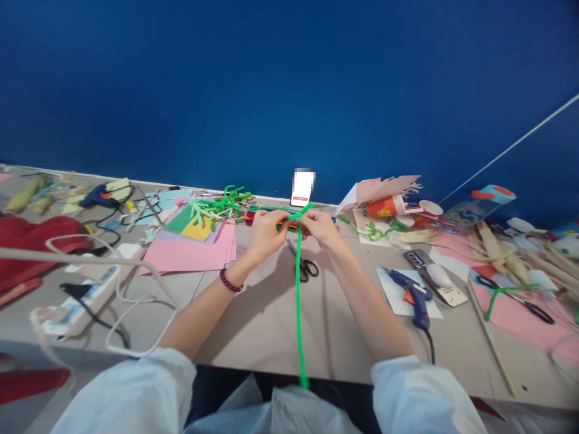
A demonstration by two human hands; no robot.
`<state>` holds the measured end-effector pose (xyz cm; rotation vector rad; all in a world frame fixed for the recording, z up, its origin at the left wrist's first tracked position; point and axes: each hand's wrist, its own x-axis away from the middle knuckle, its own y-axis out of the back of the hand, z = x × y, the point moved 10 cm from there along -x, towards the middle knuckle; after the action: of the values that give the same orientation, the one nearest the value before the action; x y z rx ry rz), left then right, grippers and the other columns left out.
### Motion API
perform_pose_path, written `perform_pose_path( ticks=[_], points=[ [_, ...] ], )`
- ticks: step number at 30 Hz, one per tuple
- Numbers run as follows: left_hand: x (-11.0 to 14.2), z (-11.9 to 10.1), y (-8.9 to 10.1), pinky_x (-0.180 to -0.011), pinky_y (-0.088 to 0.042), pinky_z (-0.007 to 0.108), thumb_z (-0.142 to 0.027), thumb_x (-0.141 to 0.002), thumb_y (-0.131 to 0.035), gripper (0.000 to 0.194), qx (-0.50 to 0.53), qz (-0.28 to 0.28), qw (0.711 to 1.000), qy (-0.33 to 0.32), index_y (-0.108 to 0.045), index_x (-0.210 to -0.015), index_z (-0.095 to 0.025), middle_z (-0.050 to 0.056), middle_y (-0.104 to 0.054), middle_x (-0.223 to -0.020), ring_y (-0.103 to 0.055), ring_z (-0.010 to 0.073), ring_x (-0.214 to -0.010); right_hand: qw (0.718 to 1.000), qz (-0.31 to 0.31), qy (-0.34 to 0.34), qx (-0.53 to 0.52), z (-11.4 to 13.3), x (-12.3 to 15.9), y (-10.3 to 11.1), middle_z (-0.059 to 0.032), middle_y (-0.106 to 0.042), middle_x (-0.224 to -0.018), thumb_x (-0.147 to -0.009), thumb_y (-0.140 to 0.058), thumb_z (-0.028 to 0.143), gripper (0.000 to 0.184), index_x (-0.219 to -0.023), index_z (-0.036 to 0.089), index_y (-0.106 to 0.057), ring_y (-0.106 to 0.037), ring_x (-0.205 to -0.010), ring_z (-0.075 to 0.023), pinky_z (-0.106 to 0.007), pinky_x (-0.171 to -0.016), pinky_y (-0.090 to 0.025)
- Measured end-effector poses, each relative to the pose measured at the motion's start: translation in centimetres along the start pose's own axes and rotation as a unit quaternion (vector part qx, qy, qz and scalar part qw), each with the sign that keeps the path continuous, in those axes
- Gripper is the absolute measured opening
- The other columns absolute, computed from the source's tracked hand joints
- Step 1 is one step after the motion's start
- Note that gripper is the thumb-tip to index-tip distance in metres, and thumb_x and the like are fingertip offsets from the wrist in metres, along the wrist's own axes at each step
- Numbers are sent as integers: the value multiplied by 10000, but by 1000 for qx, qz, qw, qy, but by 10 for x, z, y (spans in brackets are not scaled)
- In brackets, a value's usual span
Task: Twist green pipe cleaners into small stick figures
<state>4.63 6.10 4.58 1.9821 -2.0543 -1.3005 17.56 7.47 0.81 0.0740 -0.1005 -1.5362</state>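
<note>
Green pipe cleaners (pixel 298 301) are pinched between both hands above the middle of the table, crossing near the fingertips, with one long strand hanging down toward my lap. My left hand (pixel 268 232) is closed on the green stems from the left. From the other side, my right hand (pixel 322 229) pinches them close to the crossing. Behind the hands lies a bundle of multicoloured pipe cleaners (pixel 250 216), partly hidden. Black-handled scissors (pixel 309 270) rest on the table just below the hands. A phone (pixel 303 188) with a lit screen leans against the blue wall.
Left are pink paper sheets (pixel 185 254), bent green pipe cleaners (pixel 221 204) and a power strip (pixel 93 295) with looping cables. To the right lie a blue glue gun (pixel 414 295), a red cup (pixel 386 207), another phone (pixel 423 268) and a wooden stick (pixel 491 340).
</note>
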Motion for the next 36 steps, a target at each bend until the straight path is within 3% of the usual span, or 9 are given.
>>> perform_pose_path(
  ticks=[4,8,10,13,16,19,26,32,36],
  points=[
    [-3,12,2,-777,-425,342,-256,-806,-572,140,38,6,999,33,-690,-817,-181,78,-720,-844,-634,214,-790,995,56,-39,-72,-14,-7,-11,-25,-604,-579,-664,-725,387,254,-607,178,-592,-565,-496,-137,-320,-529,-517],
    [-5,36,-4,-593,-421,286,-327,-738,-645,182,218,45,963,151,-660,-709,-147,57,-679,-704,-588,168,-639,985,20,151,85,20,-5,2,-77,-665,-845,-767,-625,346,190,-858,182,-655,-642,-762,-209,-408,-736,-546],
    [-4,37,-6,-580,-422,277,-349,-702,-686,214,279,60,942,179,-649,-660,-142,42,-657,-654,-570,150,-612,935,-43,276,218,48,9,11,-113,-636,-1064,-786,-619,283,272,-1043,195,-626,-611,-975,-254,-456,-885,-497],
    [-2,32,-7,-612,-441,281,-359,-686,-714,235,321,77,925,187,-645,-636,-140,36,-645,-636,-572,142,-621,863,-37,381,330,72,28,5,-120,-497,-1343,-824,-627,273,490,-1298,244,-502,-450,-1258,-279,-466,-1045,-386],
    [0,30,-11,-653,-451,286,-371,-696,-712,244,335,102,920,178,-661,-663,-134,46,-656,-670,-585,150,-665,810,-10,429,401,81,38,-6,-94,-525,-1346,-877,-580,269,349,-1225,263,-585,-427,-1275,-276,-464,-1046,-355],
    [0,28,-19,-688,-452,282,-386,-726,-690,267,327,138,921,157,-668,-659,-129,51,-660,-693,-584,146,-686,790,38,439,426,77,38,-17,-72,-670,-1130,-899,-556,274,175,-1002,258,-696,-517,-1135,-260,-441,-959,-389],
    [0,19,-16,-581,-427,256,-422,-723,-693,273,282,110,943,135,-673,-732,-150,31,-648,-701,-549,128,-620,850,-22,385,359,69,25,-3,-51,-727,-832,-842,-639,314,145,-749,247,-727,-587,-931,-249,-436,-870,-389],
    [-1,14,-3,-576,-419,250,-345,-766,-623,200,150,41,983,99,-665,-687,-166,17,-617,-616,-547,145,-630,973,-27,198,118,32,1,10,-42,-717,-782,-708,-650,325,122,-676,216,-694,-630,-815,-214,-362,-779,-470],
    [-1,16,-6,-594,-412,251,-311,-762,-613,174,133,17,987,87,-659,-689,-161,27,-652,-675,-571,151,-658,994,-46,85,-49,1,-10,6,-18,-689,-733,-626,-627,309,122,-653,194,-661,-627,-749,-173,-303,-725,-476]
  ],
)
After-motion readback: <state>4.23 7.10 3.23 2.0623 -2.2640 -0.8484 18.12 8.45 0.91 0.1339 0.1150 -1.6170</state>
